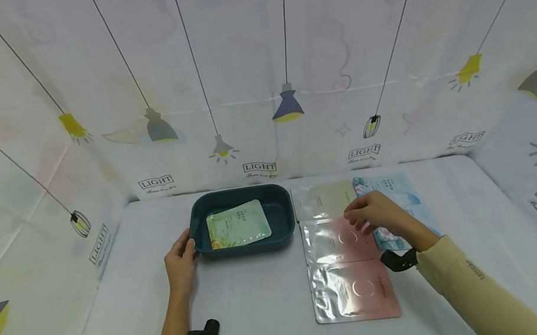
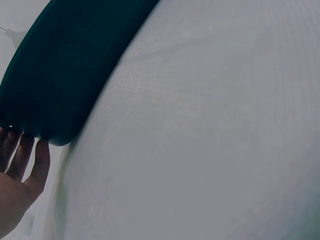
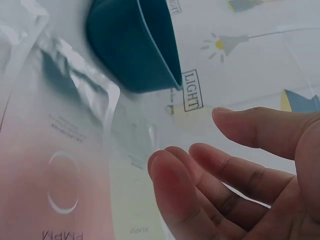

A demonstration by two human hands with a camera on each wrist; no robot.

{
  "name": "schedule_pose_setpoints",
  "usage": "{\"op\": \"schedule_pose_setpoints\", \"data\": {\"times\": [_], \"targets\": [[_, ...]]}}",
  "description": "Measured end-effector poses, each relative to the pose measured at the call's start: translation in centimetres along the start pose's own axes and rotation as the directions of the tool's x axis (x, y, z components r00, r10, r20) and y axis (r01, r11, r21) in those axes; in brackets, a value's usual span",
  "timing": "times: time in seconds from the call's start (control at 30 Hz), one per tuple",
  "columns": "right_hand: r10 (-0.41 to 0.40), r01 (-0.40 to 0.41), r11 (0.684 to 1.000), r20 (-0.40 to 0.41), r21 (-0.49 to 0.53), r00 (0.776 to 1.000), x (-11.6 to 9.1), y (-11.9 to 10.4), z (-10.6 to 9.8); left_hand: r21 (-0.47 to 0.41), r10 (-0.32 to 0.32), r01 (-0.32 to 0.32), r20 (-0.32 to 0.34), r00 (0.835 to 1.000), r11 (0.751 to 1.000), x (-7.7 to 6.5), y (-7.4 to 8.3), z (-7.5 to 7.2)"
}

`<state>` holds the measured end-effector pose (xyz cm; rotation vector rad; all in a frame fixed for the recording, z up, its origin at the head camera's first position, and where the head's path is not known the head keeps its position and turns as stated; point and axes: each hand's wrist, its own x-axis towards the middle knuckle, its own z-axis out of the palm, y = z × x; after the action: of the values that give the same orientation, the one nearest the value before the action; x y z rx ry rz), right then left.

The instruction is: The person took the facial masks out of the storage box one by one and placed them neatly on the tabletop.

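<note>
A dark teal rectangular plastic tub point(image 1: 288, 236) stands at the back of the table, with a green printed sheet-mask packet point(image 1: 238, 224) lying inside. My left hand point(image 1: 179, 267) touches the tub's left end; in the left wrist view its fingers point(image 2: 39, 167) reach the outer wall, fairly straight. Over the packets to the right hovers my right hand point(image 1: 378, 213), fingers loosely bent, thumb apart and nothing between them. Below it are a pink and silver packet point(image 1: 332, 240) and a second pink one point(image 1: 352, 290). Behind them lies a pale yellow packet point(image 1: 323, 200).
Right of the pink packets lies a blue floral packet point(image 1: 402, 192), partly covered by the right hand and forearm. A white cloth covers the table point(image 1: 257, 319). Printed curtains point(image 1: 239, 65) stand close around its back and sides.
</note>
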<state>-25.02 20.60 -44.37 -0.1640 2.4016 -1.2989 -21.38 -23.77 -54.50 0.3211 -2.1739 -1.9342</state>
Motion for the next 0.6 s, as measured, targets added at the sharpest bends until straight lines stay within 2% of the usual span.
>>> {"op": "schedule_pose_setpoints", "data": {"times": [0.23,0.6], "targets": [[-0.003,0.003,1.000,0.000,0.020,1.000,1.8,-2.0,0.2,-0.003,0.011,-0.011,-0.018,1.000,1.000,0.1,0.0,0.1],[0.015,-0.015,0.999,0.001,0.049,1.000,4.2,-5.1,1.1,-0.023,0.010,-0.010,0.002,1.000,1.000,-0.1,0.1,0.0]]}}
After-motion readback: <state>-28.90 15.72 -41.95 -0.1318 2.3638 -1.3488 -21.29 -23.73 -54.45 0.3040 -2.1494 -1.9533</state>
